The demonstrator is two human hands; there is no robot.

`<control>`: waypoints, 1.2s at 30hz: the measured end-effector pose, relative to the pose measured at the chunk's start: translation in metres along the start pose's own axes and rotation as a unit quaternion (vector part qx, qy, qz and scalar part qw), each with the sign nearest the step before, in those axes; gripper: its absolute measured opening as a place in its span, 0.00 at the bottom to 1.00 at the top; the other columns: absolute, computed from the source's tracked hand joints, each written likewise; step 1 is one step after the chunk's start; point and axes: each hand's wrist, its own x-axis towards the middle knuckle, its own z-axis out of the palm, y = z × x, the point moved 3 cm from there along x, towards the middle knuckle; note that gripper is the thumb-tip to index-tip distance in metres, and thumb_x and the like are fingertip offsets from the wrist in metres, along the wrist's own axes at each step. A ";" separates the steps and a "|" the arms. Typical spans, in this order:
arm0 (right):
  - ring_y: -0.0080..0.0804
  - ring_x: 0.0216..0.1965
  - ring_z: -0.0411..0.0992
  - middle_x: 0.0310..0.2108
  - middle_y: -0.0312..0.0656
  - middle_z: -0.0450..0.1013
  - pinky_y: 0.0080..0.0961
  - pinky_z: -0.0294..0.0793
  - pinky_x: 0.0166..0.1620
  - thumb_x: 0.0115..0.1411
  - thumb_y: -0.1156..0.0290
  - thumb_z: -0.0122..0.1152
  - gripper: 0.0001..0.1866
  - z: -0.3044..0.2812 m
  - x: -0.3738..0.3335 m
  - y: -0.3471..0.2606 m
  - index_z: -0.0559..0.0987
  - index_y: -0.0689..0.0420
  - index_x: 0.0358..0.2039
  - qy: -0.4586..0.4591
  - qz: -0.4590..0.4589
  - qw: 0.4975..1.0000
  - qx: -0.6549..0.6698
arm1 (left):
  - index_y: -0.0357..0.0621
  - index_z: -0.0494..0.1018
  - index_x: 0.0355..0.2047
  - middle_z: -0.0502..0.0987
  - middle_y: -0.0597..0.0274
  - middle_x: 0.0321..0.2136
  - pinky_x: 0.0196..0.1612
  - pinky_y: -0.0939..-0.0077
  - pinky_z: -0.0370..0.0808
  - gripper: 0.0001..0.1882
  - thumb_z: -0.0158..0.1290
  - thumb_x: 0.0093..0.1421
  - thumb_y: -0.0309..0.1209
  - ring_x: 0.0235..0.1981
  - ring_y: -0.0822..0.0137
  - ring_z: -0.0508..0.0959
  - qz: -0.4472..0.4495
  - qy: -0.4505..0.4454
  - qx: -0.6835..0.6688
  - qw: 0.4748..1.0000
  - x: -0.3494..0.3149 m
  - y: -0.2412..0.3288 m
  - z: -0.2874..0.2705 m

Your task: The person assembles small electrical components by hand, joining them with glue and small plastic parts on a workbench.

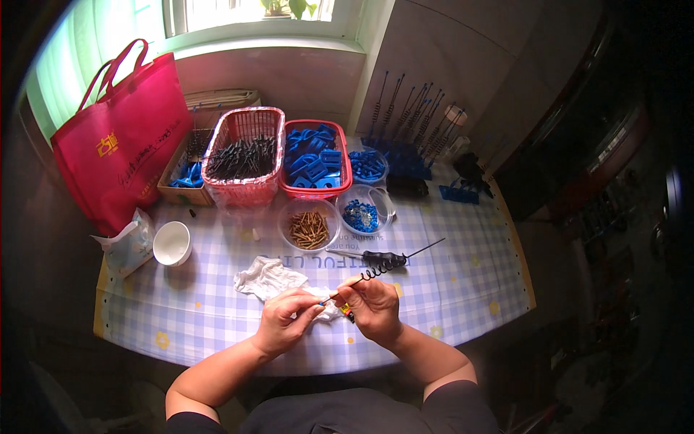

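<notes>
Just above the table's front part, a thin black wire rod with a spring-like coil [376, 272] slants up to the right. The closed fingers of my right hand [374, 309] grip it below the coil. My left hand [288, 318] pinches a small blue piece [321, 304] at the rod's lower left end. How far the rod enters that piece is too small to tell. By my right palm shows a small yellow and red tube [347, 312], partly hidden by the fingers. Crumpled white tissue [269, 278] lies just beyond my left hand.
Behind the hands stand a tub of brass-coloured pins [309, 230], a tub of small blue pieces [360, 216], a basket of black parts [244, 158] and a red basket of blue parts [315, 189]. A black-handled tool [384, 258] lies nearby. A white bowl [172, 244] stands left.
</notes>
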 end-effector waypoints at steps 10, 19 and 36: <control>0.27 0.24 0.77 0.23 0.41 0.76 0.22 0.75 0.29 0.60 0.77 0.59 0.04 -0.001 0.000 0.002 0.77 0.64 0.29 -0.003 0.001 1.000 -0.003 | 0.37 0.77 0.32 0.78 0.55 0.27 0.27 0.76 0.73 0.06 0.59 0.53 0.21 0.24 0.65 0.78 0.011 0.001 0.009 1.000 0.000 -0.001 0.000; 0.27 0.24 0.77 0.22 0.41 0.76 0.23 0.74 0.28 0.60 0.76 0.60 0.04 0.000 -0.001 0.002 0.77 0.63 0.29 -0.004 -0.001 1.000 -0.014 | 0.37 0.77 0.33 0.78 0.55 0.27 0.26 0.76 0.73 0.05 0.59 0.54 0.21 0.24 0.65 0.78 0.005 0.000 0.007 1.000 -0.001 -0.003 0.000; 0.27 0.24 0.77 0.23 0.41 0.76 0.22 0.74 0.29 0.59 0.77 0.60 0.04 -0.001 0.000 0.001 0.77 0.64 0.30 -0.004 -0.007 1.000 -0.004 | 0.37 0.77 0.33 0.78 0.56 0.27 0.26 0.77 0.72 0.05 0.59 0.54 0.21 0.23 0.67 0.77 0.011 0.001 0.004 1.000 0.001 -0.001 0.000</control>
